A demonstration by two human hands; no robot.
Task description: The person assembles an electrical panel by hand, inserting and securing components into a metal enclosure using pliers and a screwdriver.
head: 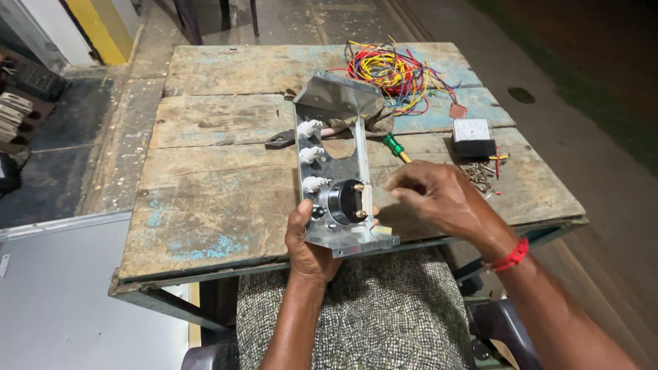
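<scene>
My left hand (310, 241) grips the near end of a bent shiny metal panel (334, 130), holding it up over the wooden table's front edge. The panel carries three white knobs (310, 155), a round black meter back (345, 201) with brass terminals, and an empty round hole. My right hand (435, 197) is at the panel's right edge beside the meter, fingers pinched together; whether a small part sits between them I cannot tell.
A worn wooden table (219, 178) holds a bundle of coloured wires (389, 71), a green-handled screwdriver (395, 146), a small square panel meter (472, 138), scattered screws (478, 175) and black pliers (280, 140). Patterned cloth covers my lap (356, 315).
</scene>
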